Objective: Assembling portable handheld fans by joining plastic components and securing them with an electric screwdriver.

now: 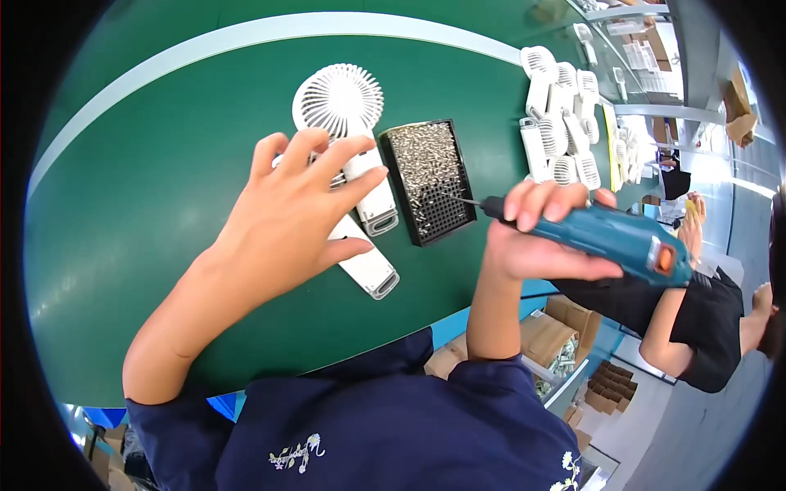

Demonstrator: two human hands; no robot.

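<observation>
- White handheld fan [348,110], the upper of two, lies on our tabletop [205,139] just left of the screw tray [442,217]; the lower fan [368,266] is also left of the tray, nearer us.
- Our left hand [282,213] is over both fans, left of the tray, fingers spread and curled, gripping nothing that we can see; whether they touch a fan, we cannot tell.
- Our right hand [540,237], right of the tray, has its fingers wrapped around the electric screwdriver [622,233], whose bit [468,200] reaches over the tray's bare holes.
- For a clean pick-up, we judge, the bit should stand more upright over one of the screws [426,155] at the tray's far end, press lightly, then lift straight; our left hand could best steady a fan.
- Upper fan: head pointing away from us, long axis running back toward us and slightly rightward, handle end beside the tray.
- Lower fan: long axis more slanted, handle end toward us, head mostly hidden by our hand.
- Screwdriver: long axis nearly crosswise, bit pointing left over the tray.
</observation>
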